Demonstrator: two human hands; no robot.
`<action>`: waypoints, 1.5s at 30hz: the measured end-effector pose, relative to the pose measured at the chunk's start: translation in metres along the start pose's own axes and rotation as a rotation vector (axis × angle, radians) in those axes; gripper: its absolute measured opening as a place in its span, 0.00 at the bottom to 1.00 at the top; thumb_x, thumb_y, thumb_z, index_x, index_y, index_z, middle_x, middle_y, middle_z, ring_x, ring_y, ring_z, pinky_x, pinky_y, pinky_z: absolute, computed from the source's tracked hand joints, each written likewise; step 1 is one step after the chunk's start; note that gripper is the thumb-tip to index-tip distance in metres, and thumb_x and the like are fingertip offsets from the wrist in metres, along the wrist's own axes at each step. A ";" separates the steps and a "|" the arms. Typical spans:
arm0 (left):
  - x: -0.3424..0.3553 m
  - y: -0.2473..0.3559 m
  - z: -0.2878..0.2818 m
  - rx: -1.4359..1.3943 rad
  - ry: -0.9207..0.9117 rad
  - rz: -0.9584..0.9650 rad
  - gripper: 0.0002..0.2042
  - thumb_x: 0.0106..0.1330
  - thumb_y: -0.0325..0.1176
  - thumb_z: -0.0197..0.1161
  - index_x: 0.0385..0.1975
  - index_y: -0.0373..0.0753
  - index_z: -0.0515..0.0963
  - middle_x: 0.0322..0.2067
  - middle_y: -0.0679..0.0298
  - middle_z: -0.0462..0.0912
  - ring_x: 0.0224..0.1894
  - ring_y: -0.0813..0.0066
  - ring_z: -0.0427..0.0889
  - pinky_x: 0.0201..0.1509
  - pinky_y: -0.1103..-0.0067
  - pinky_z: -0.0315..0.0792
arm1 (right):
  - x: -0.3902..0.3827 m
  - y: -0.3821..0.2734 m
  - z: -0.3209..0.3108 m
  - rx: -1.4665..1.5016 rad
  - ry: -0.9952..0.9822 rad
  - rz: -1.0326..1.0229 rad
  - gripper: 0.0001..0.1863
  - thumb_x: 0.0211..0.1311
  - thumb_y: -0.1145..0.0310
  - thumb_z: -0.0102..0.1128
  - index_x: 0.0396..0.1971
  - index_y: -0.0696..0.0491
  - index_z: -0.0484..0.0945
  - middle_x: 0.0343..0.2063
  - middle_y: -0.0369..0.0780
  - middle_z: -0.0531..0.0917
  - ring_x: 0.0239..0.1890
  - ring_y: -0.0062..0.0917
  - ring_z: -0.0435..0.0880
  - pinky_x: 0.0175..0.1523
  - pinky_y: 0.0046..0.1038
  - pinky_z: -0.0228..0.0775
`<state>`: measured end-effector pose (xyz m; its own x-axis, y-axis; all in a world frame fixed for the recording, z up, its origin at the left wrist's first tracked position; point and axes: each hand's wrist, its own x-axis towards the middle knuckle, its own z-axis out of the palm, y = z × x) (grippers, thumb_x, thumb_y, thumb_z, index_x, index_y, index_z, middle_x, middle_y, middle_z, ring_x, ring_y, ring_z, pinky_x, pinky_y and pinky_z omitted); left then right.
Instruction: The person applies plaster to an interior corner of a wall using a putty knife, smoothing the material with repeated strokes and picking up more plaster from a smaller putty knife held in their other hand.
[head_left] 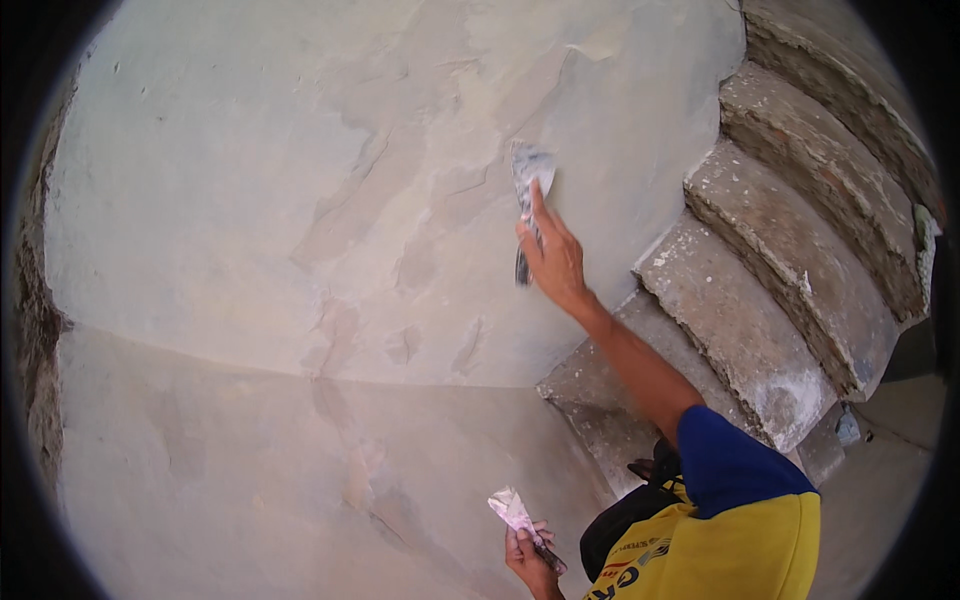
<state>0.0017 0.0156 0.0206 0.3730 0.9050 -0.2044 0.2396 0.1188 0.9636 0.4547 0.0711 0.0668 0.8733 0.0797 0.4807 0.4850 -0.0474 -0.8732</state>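
Note:
My right hand (560,260) grips a wide putty knife (530,165), its index finger stretched along the blade and its dark handle showing below the palm. The blade lies on or very near a pale plastered wall (220,180); I cannot tell whether it touches. Around it the wall carries uneven greyish and cream smears with raised ridges. Low in the view, my left hand (533,568) is closed round the dark handle of a second, narrower putty knife (511,507). Whitish paste coats that blade, which points up and to the left, in front of the wall's lower section.
Rough concrete steps (740,310), spattered with white, climb along the right side against the wall. A seam (250,372) crosses the wall below its middle. Broken, rough masonry (35,330) edges the far left. My yellow shirt with a blue sleeve (740,465) fills the lower right.

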 end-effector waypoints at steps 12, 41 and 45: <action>0.002 0.002 0.004 0.011 0.048 -0.012 0.17 0.75 0.36 0.50 0.55 0.30 0.71 0.30 0.56 0.84 0.23 0.77 0.79 0.25 0.83 0.72 | -0.020 0.125 -0.008 -0.360 -0.227 -0.056 0.38 0.65 0.63 0.58 0.73 0.43 0.53 0.29 0.43 0.74 0.29 0.34 0.80 0.36 0.37 0.75; -0.003 -0.005 -0.006 -0.036 0.079 -0.185 0.19 0.74 0.39 0.54 0.59 0.34 0.71 0.30 0.62 0.83 0.25 0.81 0.75 0.26 0.85 0.68 | 0.091 0.118 -0.048 -0.698 0.087 -0.472 0.40 0.59 0.65 0.65 0.71 0.36 0.57 0.30 0.38 0.72 0.29 0.30 0.78 0.29 0.33 0.75; -0.002 -0.005 -0.002 -0.062 0.076 -0.128 0.18 0.74 0.38 0.53 0.58 0.34 0.72 0.31 0.62 0.83 0.26 0.81 0.76 0.28 0.85 0.69 | 0.085 0.152 -0.063 -0.752 -0.030 -0.351 0.40 0.62 0.65 0.62 0.72 0.34 0.54 0.32 0.39 0.72 0.30 0.32 0.78 0.31 0.36 0.75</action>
<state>-0.0016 0.0144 0.0167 0.2735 0.9088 -0.3152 0.2239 0.2586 0.9397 0.6054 0.0079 -0.0201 0.6688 0.2401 0.7036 0.6402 -0.6671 -0.3809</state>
